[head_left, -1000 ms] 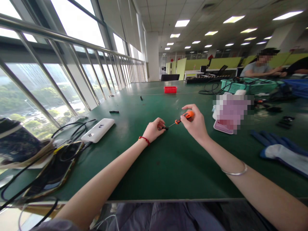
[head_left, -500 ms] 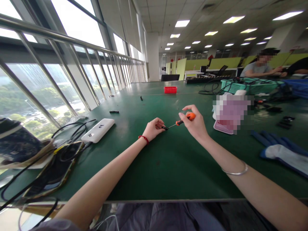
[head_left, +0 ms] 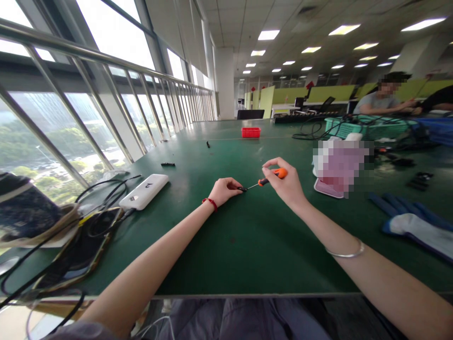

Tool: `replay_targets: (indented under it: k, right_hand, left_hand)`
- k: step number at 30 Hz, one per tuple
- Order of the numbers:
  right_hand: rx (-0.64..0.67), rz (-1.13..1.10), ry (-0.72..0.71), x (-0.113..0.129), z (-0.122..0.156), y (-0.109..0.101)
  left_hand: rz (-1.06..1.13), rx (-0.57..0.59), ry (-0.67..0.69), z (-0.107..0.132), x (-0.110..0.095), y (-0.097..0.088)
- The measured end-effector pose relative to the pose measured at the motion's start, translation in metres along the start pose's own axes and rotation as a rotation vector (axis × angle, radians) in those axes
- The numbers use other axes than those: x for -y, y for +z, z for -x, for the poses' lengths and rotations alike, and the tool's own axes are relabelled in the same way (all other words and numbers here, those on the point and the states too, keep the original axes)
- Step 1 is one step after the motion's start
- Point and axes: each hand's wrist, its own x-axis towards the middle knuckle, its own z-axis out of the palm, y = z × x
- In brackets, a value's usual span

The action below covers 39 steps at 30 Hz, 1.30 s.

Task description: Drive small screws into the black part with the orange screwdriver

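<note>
Near the middle of the green table, my left hand pinches a small black part just above or on the surface. My right hand has its fingers closed round the orange and black handle of a screwdriver. The screwdriver's thin metal shaft slants down to the left, and its tip meets the black part at my left fingertips. What the part is exactly is too small to make out.
Left lie a white power bank, cables, a phone and a black strip. A red basket stands ahead. To the right are a blurred pink item, blue-white gloves, a green basket and a seated person.
My right hand and the screwdriver handle have shifted slightly downward, with the fingers rolled a little. My left hand's fingers have come closer together round the black part.
</note>
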Motion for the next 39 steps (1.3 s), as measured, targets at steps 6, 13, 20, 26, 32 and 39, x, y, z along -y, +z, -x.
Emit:
replay_targets:
  k: [6,13,20,26,32,39]
  right_hand:
    - [-0.004,0.015,-0.032,0.003,0.002,0.001]
    - [0.011,0.035,-0.058,0.009,0.005,0.000]
    - [0.046,-0.019,-0.092,0.007,0.006,0.003]
    - [0.073,-0.037,-0.078,0.007,0.006,0.003]
    - [0.098,-0.016,-0.057,0.008,0.005,0.002]
    - [0.023,-0.063,-0.075,0.007,0.007,0.004]
  left_hand:
    - [-0.008,0.001,0.003,0.000,-0.002,0.000]
    - [-0.016,0.006,-0.007,0.002,-0.005,0.001]
    - [-0.008,0.007,-0.011,0.003,-0.009,0.001]
    - [-0.008,0.004,-0.005,0.003,-0.009,0.001]
    - [-0.049,0.006,-0.004,0.004,-0.011,0.001]
    - [-0.048,0.020,0.017,0.003,-0.010,0.001]
